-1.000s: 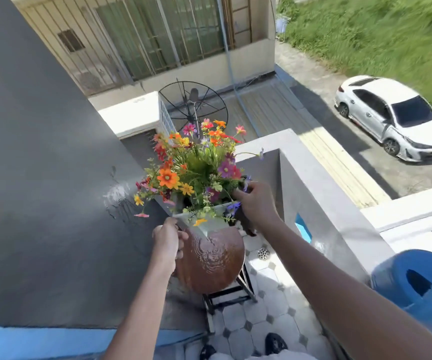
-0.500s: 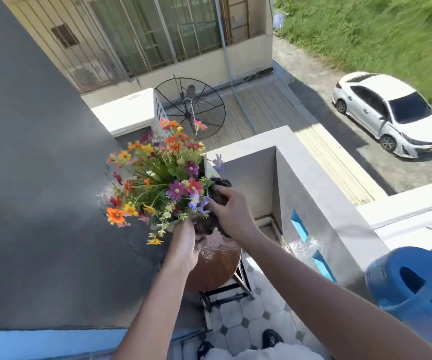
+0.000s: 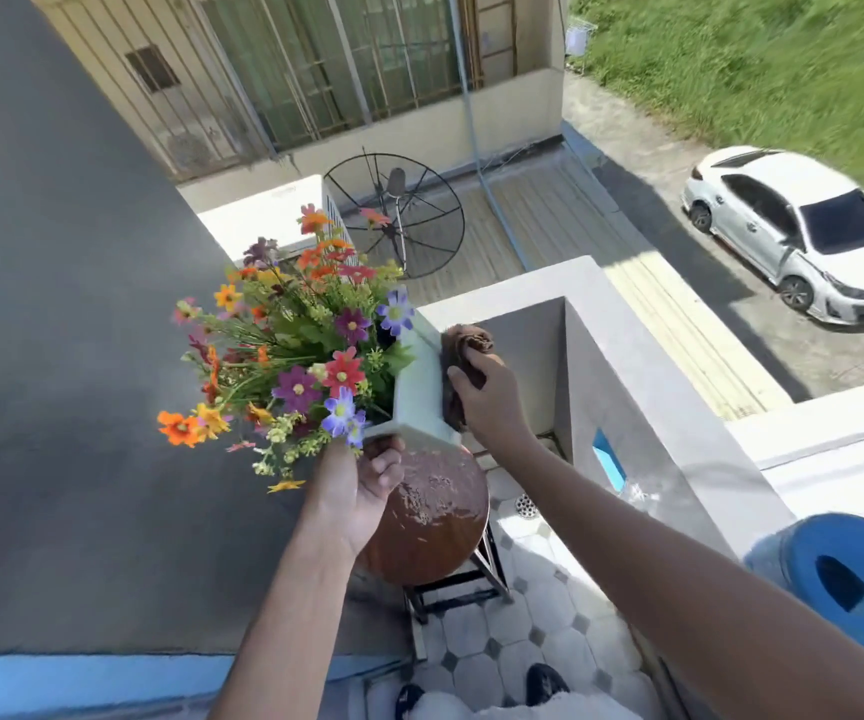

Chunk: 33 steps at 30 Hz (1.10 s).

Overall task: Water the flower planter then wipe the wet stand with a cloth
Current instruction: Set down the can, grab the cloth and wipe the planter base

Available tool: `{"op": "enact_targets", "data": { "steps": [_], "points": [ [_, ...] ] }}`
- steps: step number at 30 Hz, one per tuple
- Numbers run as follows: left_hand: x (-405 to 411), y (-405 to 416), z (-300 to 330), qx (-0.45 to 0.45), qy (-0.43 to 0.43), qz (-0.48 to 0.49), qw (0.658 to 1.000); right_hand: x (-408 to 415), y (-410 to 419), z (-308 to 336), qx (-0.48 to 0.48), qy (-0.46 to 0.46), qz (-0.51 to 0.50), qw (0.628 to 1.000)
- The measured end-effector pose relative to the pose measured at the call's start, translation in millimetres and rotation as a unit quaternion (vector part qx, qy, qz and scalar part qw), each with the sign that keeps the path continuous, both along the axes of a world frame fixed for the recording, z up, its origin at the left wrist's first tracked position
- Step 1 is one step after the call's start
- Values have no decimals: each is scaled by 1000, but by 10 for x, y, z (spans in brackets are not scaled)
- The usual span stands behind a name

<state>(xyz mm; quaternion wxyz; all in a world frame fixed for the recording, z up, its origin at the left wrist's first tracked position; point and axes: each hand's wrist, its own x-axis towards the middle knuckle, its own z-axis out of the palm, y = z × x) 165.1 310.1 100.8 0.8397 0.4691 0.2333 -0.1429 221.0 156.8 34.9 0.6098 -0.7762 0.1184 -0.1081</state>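
Single head-worn wide-angle view, looking steeply down and forward from a balcony, close above the stand (image 3: 435, 522) and planter (image 3: 416, 392); edges blurred, street probably far below.

Harsh midday sun, wide-angle view.
Glare glints on the wet round brown wooden stand top (image 3: 435, 517); green grass (image 3: 762, 59) smears at the bowed edges.

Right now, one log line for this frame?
phase: wiping | left hand: holds planter tilted above stand | right hand: presses cloth on planter side | stand: wet, not yet wiped
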Motion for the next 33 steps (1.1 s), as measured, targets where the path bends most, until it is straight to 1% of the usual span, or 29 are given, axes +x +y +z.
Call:
{"op": "enact_targets", "data": {
  "steps": [2, 5, 8, 10, 12, 15, 18, 20, 24, 27, 31, 33],
  "points": [
    [40, 33, 24, 6, -5, 13, 1000, -202, 59, 42, 13, -4, 21, 1000],
    [52, 64, 15, 51, -5, 18, 999, -463, 147, 175, 22, 4, 46, 999],
    [12, 44, -3, 77, -10, 15, 997, -585, 260, 389, 102, 2, 62, 993],
    [-4, 63, -4, 85, -16, 11, 996, -504, 310, 526, 124, -23, 56, 990],
    [-8, 128, -9, 80, -13, -18, 997, -320, 351, 634, 127, -39, 47, 990],
    [-16, 262, -38, 51, -3, -47, 998, -37, 370, 696, 70, -46, 26, 996],
    [5, 358, -21, 28, 0, -49, 998, 122, 405, 565, 24, -18, 12, 999],
    [40, 430, 8, 14, 0, -40, 999, 128, 451, 385, 10, 7, 16, 1000],
    [172, 593, -18, 10, 2, -39, 999, -115, 664, 149, 27, 43, 17, 999],
    [287, 653, -102, 26, 14, -38, 999, -249, 768, 142, 52, 59, 27, 997],
    [488, 730, -341, 72, 13, -48, 996, -287, 924, 218, 90, 30, 27, 995],
    [553, 735, -423, 74, 18, -49, 996, -259, 950, 257, 111, 19, 30, 993]
  ]
}}
